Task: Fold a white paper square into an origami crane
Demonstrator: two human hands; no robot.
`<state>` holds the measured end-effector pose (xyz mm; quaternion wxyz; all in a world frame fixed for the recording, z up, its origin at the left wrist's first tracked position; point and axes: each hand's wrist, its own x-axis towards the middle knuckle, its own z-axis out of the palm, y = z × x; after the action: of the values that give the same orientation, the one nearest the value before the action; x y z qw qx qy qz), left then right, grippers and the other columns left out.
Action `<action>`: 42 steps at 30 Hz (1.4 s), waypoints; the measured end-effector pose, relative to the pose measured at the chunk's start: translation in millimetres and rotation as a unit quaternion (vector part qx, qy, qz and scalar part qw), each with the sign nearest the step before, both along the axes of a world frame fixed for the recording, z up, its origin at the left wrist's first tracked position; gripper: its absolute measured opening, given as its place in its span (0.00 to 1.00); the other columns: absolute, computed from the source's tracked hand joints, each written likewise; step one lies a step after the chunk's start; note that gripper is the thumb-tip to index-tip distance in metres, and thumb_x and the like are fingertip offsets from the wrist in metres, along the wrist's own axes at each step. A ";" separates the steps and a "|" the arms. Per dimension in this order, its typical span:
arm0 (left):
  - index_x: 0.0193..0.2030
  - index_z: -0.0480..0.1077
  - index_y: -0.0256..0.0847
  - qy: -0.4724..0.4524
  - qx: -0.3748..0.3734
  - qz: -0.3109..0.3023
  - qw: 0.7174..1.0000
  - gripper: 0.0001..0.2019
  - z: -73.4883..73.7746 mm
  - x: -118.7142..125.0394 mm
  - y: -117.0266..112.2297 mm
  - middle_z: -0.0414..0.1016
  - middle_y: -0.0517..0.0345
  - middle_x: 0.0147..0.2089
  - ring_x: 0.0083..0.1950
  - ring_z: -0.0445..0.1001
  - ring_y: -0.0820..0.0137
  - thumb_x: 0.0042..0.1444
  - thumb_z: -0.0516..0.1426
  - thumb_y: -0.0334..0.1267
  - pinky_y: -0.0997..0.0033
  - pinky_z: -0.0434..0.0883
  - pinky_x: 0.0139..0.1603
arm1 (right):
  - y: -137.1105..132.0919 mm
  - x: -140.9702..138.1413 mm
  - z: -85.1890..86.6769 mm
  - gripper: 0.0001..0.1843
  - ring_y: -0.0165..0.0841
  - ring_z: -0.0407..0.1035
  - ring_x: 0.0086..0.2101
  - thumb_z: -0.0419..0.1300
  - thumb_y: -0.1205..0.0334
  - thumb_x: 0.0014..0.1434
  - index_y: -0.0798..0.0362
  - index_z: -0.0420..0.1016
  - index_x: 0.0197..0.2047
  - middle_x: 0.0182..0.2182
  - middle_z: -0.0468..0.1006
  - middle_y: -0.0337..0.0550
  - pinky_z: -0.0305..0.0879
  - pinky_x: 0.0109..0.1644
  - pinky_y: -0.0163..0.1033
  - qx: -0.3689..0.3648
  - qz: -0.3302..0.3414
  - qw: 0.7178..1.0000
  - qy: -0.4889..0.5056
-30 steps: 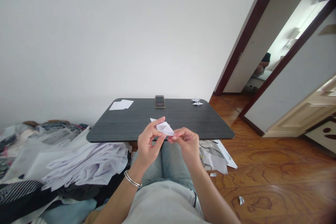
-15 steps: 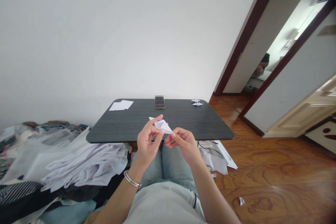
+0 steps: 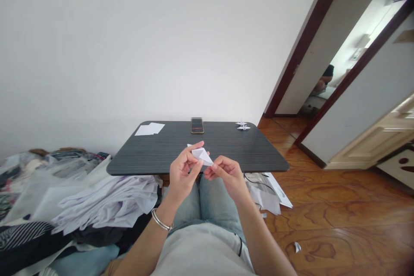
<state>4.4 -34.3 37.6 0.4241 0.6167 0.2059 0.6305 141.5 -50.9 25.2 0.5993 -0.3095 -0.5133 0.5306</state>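
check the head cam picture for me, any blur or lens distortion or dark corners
Head view: wide-angle distortion slants the door frame and tapers the dark table; the left hand, right hand and folded white paper look fairly sharp; a pixelated patch covers the top of the phone; the top-right corner darkens.
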 end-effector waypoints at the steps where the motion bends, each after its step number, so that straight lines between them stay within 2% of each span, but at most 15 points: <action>1: 0.26 0.62 0.37 -0.002 -0.001 -0.001 1.000 0.08 0.2 0.2 -0.1 0.67 0.44 0.56 0.46 0.75 0.62 0.54 0.56 0.33 0.60 0.72 0.47 | -0.1 -0.1 0.0 0.11 0.29 0.72 0.23 0.62 0.56 0.52 0.54 0.73 0.25 0.23 0.79 0.41 0.71 0.29 0.33 0.002 0.000 1.000 0.000; 15: 0.24 0.62 0.36 -0.024 -0.034 0.008 0.999 0.09 3.1 3.1 0.8 0.68 0.44 0.55 0.44 0.76 0.63 0.52 0.58 0.32 0.62 0.72 0.47 | -2.4 -6.8 -1.0 0.12 0.29 0.71 0.21 0.62 0.55 0.52 0.54 0.73 0.25 0.22 0.78 0.41 0.70 0.27 0.33 0.018 -0.053 0.998 -0.001; 22: 0.24 0.62 0.36 -0.026 -0.057 0.028 0.998 0.09 7.2 3.4 1.0 0.67 0.43 0.55 0.42 0.76 0.63 0.51 0.58 0.33 0.64 0.73 0.43 | -2.7 -7.0 -2.0 0.16 0.28 0.71 0.22 0.55 0.51 0.58 0.54 0.73 0.28 0.23 0.78 0.41 0.69 0.27 0.32 0.031 -0.050 0.998 0.002; 28: 0.24 0.61 0.36 -0.005 -0.053 0.047 0.997 0.09 5.9 3.7 0.8 0.68 0.43 0.55 0.44 0.76 0.62 0.51 0.58 0.33 0.64 0.73 0.44 | -3.2 -8.0 0.6 0.10 0.28 0.70 0.23 0.60 0.56 0.55 0.54 0.72 0.29 0.22 0.77 0.39 0.68 0.28 0.32 0.029 -0.080 0.996 -0.030; 36: 0.24 0.61 0.37 -0.011 -0.044 0.066 0.997 0.09 0.5 6.7 2.9 0.68 0.43 0.55 0.41 0.77 0.64 0.51 0.57 0.32 0.67 0.73 0.41 | -1.9 -11.0 -2.0 0.11 0.27 0.69 0.20 0.60 0.56 0.54 0.55 0.71 0.26 0.20 0.76 0.39 0.68 0.26 0.32 0.024 -0.097 0.995 -0.025; 42: 0.25 0.61 0.37 0.020 -0.048 0.062 0.997 0.08 -2.2 6.0 4.2 0.68 0.43 0.55 0.42 0.76 0.64 0.52 0.56 0.32 0.67 0.73 0.42 | 1.5 -9.5 -4.7 0.12 0.27 0.70 0.21 0.60 0.55 0.53 0.54 0.71 0.27 0.21 0.76 0.39 0.68 0.26 0.32 0.007 -0.085 0.996 -0.033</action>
<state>10.4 -30.1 35.4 0.4088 0.5942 0.2824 0.6325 132.0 -49.4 20.4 0.6275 -0.3650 -0.5082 0.4634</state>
